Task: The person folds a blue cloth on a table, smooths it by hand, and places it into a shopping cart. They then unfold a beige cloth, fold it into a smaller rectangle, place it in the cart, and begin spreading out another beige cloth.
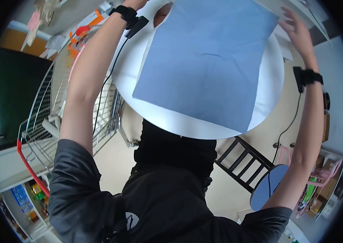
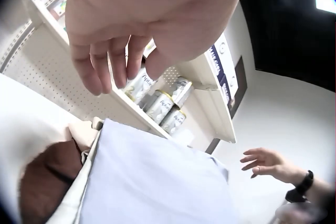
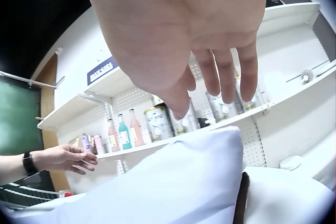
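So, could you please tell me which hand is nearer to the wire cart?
Left. The left hand is at the left side of the table, the same side as the cart; the right hand is across the blue cloth, on the table's opposite side.

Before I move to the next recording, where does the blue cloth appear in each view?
Head: blue cloth at upper centre, running out of the top edge.
Left wrist: blue cloth at bottom centre, cut by the lower edge.
Right wrist: blue cloth along the bottom, from left to just past centre.
Shared landmark: the white round table, showing beside the cloth in all three.
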A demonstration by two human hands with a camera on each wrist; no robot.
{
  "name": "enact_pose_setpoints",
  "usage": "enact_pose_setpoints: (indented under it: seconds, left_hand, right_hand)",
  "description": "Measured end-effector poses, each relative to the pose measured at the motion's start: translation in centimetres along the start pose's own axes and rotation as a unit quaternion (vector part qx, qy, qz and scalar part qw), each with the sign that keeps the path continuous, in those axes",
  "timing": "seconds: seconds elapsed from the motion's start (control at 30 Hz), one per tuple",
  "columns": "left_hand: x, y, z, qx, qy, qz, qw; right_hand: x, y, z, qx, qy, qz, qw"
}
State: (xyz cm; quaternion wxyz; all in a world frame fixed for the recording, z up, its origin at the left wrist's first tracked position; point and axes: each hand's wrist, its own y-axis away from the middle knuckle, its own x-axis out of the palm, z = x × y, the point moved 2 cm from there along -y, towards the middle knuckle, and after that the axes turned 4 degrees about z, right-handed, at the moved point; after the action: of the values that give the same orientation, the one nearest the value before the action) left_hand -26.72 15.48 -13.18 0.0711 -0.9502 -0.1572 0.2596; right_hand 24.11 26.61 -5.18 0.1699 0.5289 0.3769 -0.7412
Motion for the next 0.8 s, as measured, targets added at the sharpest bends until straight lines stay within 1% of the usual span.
enact_pose_setpoints:
  seconds: [0.07,0.1,0.13,0.17,0.2,0.27,0.33,0.37,0.4,0.43,0.47,0.53,0.6,0.63,0.73,0.77,0.8]
  left_hand:
    - [-1.8,6.0,-4.4,0.001,-0.04,0.034,0.999]
    - [-2.8,8.4,-5.2,-0.017,-0.06,0.034,0.997]
    - [-3.6,11.1,-5.7,-0.008,-0.069,0.049,0.996]
    - [-5.8,12.4,-0.4,0.071,-0.179,0.074,0.978]
    - [-4.7,16.5,-7.3,-0.084,-0.152,0.09,0.981]
    - [-5.7,21.3,-5.8,-0.016,-0.174,0.119,0.977]
    - [-4.7,26.3,-6.4,-0.059,-0.158,0.087,0.982]
    - [-4.3,28.2,-5.2,-0.078,-0.16,0.094,0.979]
    - [-3.2,30.3,-5.3,-0.08,-0.186,0.07,0.977]
    - [-2.4,32.0,-5.7,-0.123,-0.179,0.064,0.974]
    - [-1.8,33.1,-6.3,-0.163,-0.204,0.072,0.963]
    - [-0.8,34.8,-6.0,-0.215,-0.194,0.07,0.955]
    - [-0.5,35.3,-6.2,-0.224,-0.196,0.049,0.953]
    - [-0.2,35.6,-6.2,-0.23,-0.195,0.039,0.953]
    - [-0.4,36.5,-5.1,-0.2,-0.093,-0.035,0.975]
    - [-0.5,36.9,-5.0,-0.201,-0.067,-0.05,0.976]
    - [-0.4,37.3,-4.7,-0.196,-0.063,-0.049,0.977]
  right_hand:
    - [-0.7,2.3,4.4,-0.076,-0.019,-0.125,0.989]
    - [-0.7,3.7,5.1,-0.058,-0.045,-0.082,0.994]
    - [-0.8,5.4,5.8,-0.04,-0.07,-0.037,0.996]
    - [-1.0,7.3,7.9,-0.012,-0.086,-0.001,0.996]
    - [-1.2,9.2,10.7,0.015,-0.103,0.036,0.994]
    - [-0.7,12.8,14.4,0.018,-0.087,0.096,0.991]
    - [0.0,15.8,19.5,-0.018,-0.133,0.106,0.985]
    - [0.5,17.1,21.0,-0.029,-0.141,0.118,0.982]
    - [1.1,18.3,21.8,-0.038,-0.147,0.13,0.98]
    - [1.6,19.2,22.1,-0.032,-0.148,0.132,0.98]
    - [2.2,20.1,22.3,-0.025,-0.148,0.135,0.979]
    - [3.3,21.6,22.3,-0.02,-0.157,0.128,0.979]
    - [4.0,22.9,21.6,-0.021,-0.173,0.111,0.978]
    - [4.2,23.7,21.0,-0.014,-0.178,0.122,0.976]
    - [4.2,25.6,20.7,-0.009,-0.172,0.125,0.977]
    - [4.2,26.5,20.6,0.005,-0.173,0.148,0.974]
    - [4.1,27.0,20.5,-0.004,-0.164,0.147,0.975]
